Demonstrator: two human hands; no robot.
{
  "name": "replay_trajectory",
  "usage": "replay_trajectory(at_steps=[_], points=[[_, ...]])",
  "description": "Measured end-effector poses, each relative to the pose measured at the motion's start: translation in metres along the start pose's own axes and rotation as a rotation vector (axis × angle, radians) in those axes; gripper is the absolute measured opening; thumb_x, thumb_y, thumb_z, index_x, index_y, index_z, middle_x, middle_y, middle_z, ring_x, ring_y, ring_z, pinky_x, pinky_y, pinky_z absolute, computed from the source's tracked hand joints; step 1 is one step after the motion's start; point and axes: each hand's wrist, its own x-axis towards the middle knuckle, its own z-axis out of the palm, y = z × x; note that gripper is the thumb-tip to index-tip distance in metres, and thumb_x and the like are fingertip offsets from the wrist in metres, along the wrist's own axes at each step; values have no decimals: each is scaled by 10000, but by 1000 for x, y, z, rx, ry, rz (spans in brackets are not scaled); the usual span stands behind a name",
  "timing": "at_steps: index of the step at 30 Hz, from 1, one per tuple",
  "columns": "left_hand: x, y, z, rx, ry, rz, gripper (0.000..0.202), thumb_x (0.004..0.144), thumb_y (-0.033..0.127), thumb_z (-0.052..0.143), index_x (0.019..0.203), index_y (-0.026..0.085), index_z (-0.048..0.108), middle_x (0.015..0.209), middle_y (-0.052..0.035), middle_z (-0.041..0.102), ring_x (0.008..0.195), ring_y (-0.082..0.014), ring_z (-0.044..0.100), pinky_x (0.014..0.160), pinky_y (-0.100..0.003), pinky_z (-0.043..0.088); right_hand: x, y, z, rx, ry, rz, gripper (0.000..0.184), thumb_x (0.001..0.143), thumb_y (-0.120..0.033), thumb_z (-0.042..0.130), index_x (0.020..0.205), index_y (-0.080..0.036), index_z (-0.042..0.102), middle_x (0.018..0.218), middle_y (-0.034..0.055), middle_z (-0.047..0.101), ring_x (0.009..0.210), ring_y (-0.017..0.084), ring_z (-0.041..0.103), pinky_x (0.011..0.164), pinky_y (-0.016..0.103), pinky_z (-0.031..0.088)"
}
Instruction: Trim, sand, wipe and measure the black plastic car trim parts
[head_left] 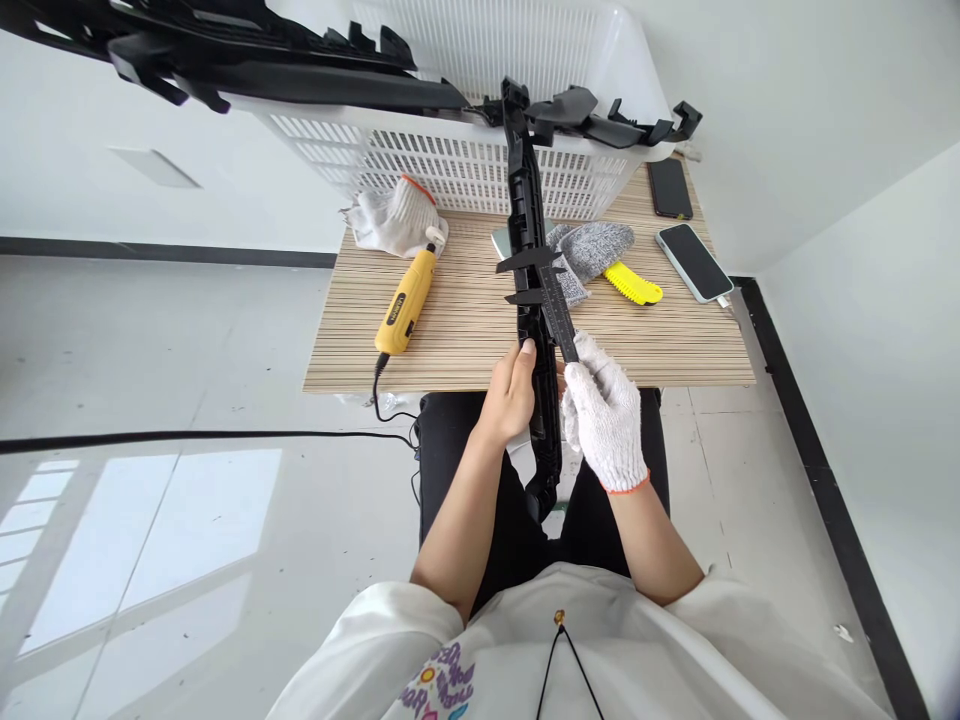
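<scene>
My bare left hand (513, 394) is closed round a long black plastic part (525, 190), thumb on top. The part runs from above my lap across the table to the basket's rim. In a white knit glove, my right hand (606, 412) grips a dark vernier caliper (556, 305) by its beam. The caliper's jaws are spread and lie across the part, a little beyond my left thumb. Whether the jaws touch the part, I cannot tell. The fingers of my left hand under the part are mostly hidden.
A white plastic basket (450, 150) with long black parts (315, 85) across its rim stands at the back. On the striped table (465, 320) lie a yellow corded rotary tool (406, 303), white glove (397, 217), grey gloves (592, 250), yellow-handled tool (634, 284) and two phones (694, 262).
</scene>
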Motion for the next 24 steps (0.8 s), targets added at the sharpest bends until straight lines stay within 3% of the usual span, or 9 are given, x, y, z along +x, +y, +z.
replay_trajectory(at_steps=[4, 8, 12, 15, 20, 24], points=[[0, -6, -3, 22, -49, 23, 549, 1024, 655, 420, 806, 195, 626, 732, -40, 595, 779, -215, 617, 737, -328, 524, 1, -1, -1, -8, -74, -38, 708, 907, -426, 673, 1558, -342, 408, 595, -116, 549, 353, 72, 441, 299, 185, 396], [1, -8, -4, 5, -62, 13, 525, 1022, 639, 432, 879, 194, 671, 790, -51, 619, 856, -236, 630, 845, -366, 521, 4, -5, -5, 18, -172, -39, 826, 889, -357, 671, 1608, -422, 271, 729, -87, 665, 382, 95, 539, 311, 221, 452], [1, -6, -3, -6, 2, -9, 450, 999, 603, 529, 795, 212, 621, 762, -40, 597, 856, -235, 626, 819, -361, 530, 11, -8, -8, 28, -243, -19, 799, 871, -315, 659, 1584, -411, 312, 797, -69, 706, 405, 109, 591, 332, 239, 490], [1, -1, -2, -41, -9, -39, 467, 1005, 597, 516, 768, 205, 610, 720, -37, 608, 799, -225, 640, 779, -349, 548, 12, -10, -9, 26, -200, -62, 738, 875, -302, 644, 1552, -387, 361, 716, -89, 684, 387, 105, 573, 324, 221, 470], [3, 8, -3, -295, -120, -212, 538, 974, 664, 475, 1043, 172, 682, 691, -39, 667, 630, -207, 671, 608, -316, 572, 4, -7, -21, 42, -117, -219, 644, 878, -269, 610, 1486, -334, 407, 540, -132, 593, 303, 99, 481, 268, 190, 399], [7, 8, -6, -471, -90, -315, 440, 1004, 563, 482, 1053, 172, 677, 709, -33, 669, 620, -177, 673, 580, -266, 558, -18, 13, -44, -44, -180, -125, 582, 852, -216, 595, 1397, -305, 411, 557, -141, 623, 307, 105, 514, 269, 179, 421]])
